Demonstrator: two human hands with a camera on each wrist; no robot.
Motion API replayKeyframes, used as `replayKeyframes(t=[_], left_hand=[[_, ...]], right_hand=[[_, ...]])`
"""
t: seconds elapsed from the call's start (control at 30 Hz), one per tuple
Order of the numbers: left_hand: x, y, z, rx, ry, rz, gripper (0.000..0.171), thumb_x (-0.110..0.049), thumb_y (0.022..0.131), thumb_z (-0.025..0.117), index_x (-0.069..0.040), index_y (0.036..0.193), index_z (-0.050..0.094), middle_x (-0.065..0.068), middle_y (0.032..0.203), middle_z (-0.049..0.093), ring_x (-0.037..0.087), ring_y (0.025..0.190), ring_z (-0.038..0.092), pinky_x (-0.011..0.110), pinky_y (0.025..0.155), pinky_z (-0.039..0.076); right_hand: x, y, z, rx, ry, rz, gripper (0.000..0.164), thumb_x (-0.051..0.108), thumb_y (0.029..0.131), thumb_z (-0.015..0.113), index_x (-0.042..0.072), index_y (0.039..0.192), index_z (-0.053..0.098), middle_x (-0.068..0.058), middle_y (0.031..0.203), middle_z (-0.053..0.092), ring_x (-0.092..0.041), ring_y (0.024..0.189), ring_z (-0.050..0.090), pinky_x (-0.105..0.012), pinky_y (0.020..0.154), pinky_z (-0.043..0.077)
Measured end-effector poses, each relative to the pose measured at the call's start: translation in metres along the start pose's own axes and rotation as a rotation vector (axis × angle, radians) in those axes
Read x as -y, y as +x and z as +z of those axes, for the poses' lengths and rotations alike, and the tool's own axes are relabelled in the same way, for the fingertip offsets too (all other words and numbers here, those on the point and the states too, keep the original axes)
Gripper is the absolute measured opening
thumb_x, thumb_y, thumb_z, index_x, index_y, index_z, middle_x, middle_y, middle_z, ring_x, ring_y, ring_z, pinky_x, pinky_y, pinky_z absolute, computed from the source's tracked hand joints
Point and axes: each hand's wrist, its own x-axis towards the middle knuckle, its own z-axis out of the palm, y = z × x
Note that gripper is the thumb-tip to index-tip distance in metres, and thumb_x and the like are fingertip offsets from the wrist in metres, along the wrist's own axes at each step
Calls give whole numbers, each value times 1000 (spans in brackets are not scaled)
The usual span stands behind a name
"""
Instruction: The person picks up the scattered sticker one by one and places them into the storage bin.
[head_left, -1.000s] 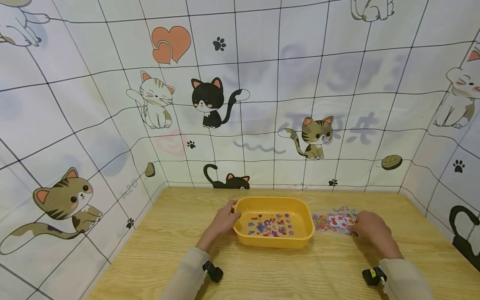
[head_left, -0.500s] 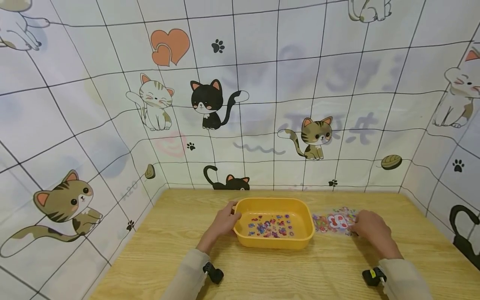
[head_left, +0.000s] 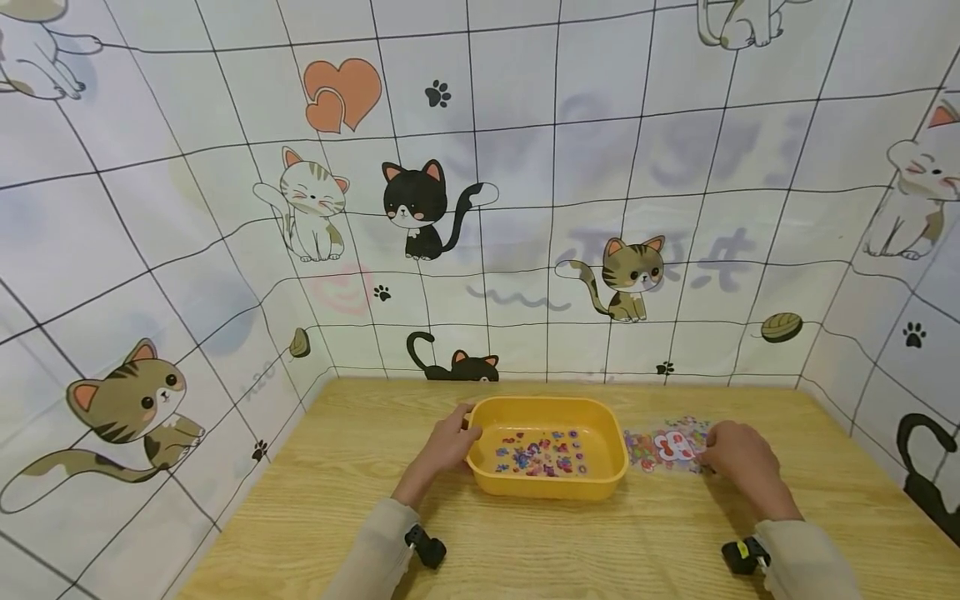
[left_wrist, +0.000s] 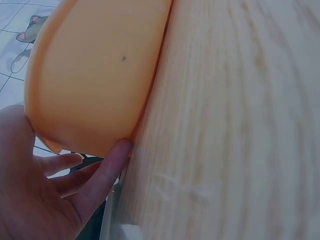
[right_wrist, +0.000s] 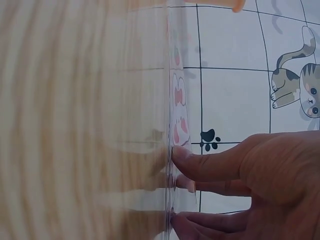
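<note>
A yellow rectangular plastic basin stands on the table, with small colourful figures showing on its inner bottom. My left hand grips its left end, thumb over the rim. In the left wrist view, fingers press the basin's outer wall low down by the tabletop. To the right of the basin lies a flat, clear plastic sheet with colourful prints and a white-and-red bunny face. My right hand pinches its right edge. The right wrist view shows the sheet nearly edge-on, thumb and fingertips at it.
The light wood table runs back to a white cloth wall with a grid and cartoon cats. Similar cloth closes off the left and right sides. Both wrists carry small black cameras.
My right hand and the clear sheet have shifted very slightly to the left. My left hand keeps its hold on the basin's left end.
</note>
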Motion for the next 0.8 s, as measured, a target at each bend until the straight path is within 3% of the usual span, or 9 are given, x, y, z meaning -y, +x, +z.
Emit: replayKeyframes(t=[0.43, 0.63, 0.8], left_hand=[[0, 0, 0, -4, 31, 15, 50, -23, 99, 55, -8, 146, 51, 20, 116, 65, 20, 82, 67, 35, 60, 67], [1, 0, 0, -4, 40, 28, 48, -24, 100, 54, -8, 144, 52, 19, 113, 66, 20, 79, 67, 34, 59, 66], [2, 2, 0, -10, 66, 36, 45, -24, 100, 54, -8, 142, 54, 18, 113, 66, 20, 81, 66, 32, 62, 65]], right_hand=[[4, -3, -4, 46, 11, 59, 35, 18, 91, 68, 15, 60, 53, 3, 58, 43, -16, 56, 40, -28, 48, 32], [3, -4, -4, 29, 9, 62, 27, 21, 91, 68, 10, 70, 54, -4, 67, 49, -20, 62, 45, -31, 50, 35], [-2, -5, -7, 42, 38, 82, 37, 33, 95, 67, 11, 68, 53, -2, 65, 43, -18, 59, 39, -28, 50, 32]])
